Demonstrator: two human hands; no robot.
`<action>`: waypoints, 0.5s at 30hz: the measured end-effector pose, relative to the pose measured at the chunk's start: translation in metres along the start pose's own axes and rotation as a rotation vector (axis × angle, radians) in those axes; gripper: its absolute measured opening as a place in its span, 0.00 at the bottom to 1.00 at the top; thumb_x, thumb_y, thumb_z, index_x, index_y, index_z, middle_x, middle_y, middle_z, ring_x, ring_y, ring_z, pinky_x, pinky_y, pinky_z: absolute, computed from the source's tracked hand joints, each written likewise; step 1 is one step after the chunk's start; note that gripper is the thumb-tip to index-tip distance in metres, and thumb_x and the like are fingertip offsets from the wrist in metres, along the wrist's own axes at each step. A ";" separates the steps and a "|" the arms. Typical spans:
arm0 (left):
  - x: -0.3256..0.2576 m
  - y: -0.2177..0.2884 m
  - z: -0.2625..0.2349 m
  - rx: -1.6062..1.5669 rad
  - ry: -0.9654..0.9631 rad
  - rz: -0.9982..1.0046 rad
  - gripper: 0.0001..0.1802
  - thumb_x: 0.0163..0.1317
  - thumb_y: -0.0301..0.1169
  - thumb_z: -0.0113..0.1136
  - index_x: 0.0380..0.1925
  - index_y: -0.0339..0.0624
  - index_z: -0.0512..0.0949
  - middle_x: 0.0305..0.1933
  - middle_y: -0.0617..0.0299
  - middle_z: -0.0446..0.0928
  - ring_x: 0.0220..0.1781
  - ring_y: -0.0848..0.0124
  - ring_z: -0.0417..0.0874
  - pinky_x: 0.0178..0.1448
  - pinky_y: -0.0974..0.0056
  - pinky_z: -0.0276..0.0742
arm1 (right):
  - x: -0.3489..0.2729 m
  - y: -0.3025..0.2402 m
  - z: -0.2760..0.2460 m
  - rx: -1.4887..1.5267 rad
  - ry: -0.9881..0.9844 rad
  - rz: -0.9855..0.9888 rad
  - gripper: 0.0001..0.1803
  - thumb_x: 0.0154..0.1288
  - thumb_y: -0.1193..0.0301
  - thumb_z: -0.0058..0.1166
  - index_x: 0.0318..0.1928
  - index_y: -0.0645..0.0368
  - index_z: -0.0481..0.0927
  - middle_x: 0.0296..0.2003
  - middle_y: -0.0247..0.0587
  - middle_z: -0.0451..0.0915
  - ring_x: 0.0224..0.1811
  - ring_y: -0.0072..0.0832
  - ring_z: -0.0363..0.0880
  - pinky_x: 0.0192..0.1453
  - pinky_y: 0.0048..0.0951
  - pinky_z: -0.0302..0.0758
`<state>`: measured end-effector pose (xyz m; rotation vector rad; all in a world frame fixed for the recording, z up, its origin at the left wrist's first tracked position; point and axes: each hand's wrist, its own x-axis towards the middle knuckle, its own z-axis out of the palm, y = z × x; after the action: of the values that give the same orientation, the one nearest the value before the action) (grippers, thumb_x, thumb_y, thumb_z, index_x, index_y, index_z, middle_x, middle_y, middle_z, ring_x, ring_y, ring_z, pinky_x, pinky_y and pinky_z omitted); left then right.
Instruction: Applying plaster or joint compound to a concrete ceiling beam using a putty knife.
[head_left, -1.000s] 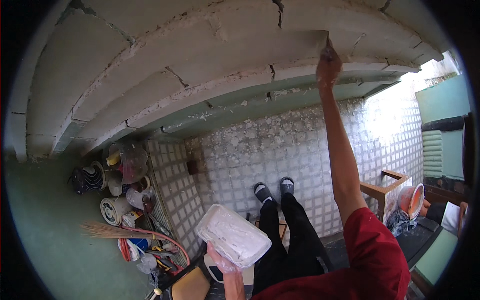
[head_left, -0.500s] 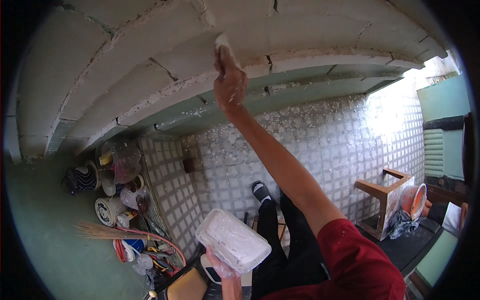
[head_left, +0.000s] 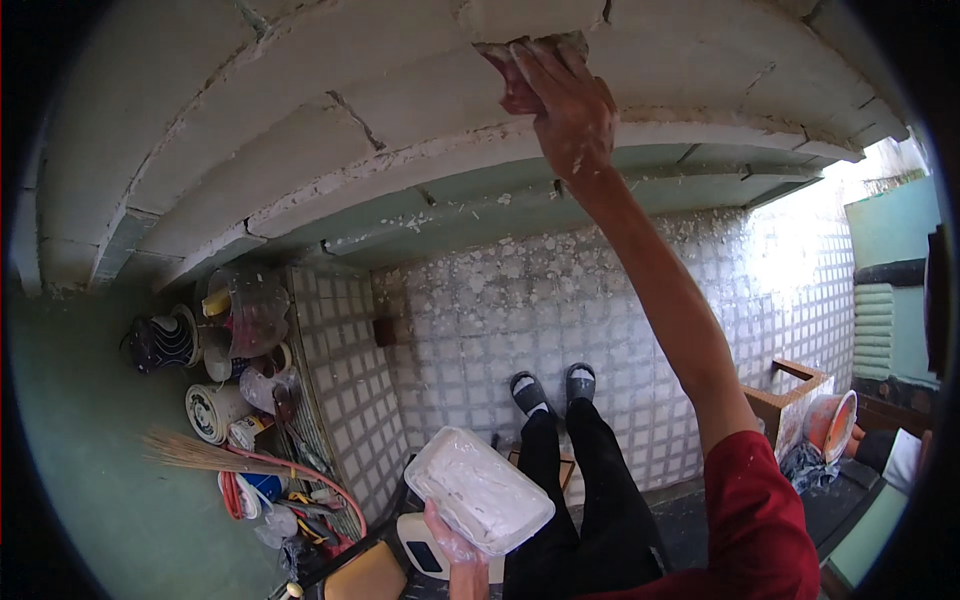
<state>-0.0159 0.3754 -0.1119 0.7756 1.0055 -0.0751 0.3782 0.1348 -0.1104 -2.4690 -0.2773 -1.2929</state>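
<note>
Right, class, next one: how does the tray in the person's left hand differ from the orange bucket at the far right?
The tray is a rounded rectangle, while the bucket has a round rim.
The tray is whitish; the bucket shows orange inside.
The tray is held in the left hand, while the bucket sits near the picture's right edge.
Both are open-topped containers.

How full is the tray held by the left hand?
Not empty: white paste spreads across the tray; its depth cannot be told.
</note>
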 end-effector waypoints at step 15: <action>0.004 0.006 -0.021 -0.041 -0.049 0.023 0.37 0.63 0.55 0.38 0.65 0.42 0.57 0.64 0.54 0.64 0.62 0.56 0.68 0.64 0.55 0.65 | -0.050 0.006 0.021 -0.022 -0.132 -0.019 0.27 0.50 0.80 0.51 0.54 0.47 0.77 0.55 0.32 0.76 0.61 0.32 0.71 0.53 0.36 0.72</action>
<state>-0.0264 0.3940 -0.1179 0.7447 0.9488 -0.0533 0.3677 0.1371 -0.1640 -2.5810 -0.3216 -1.1473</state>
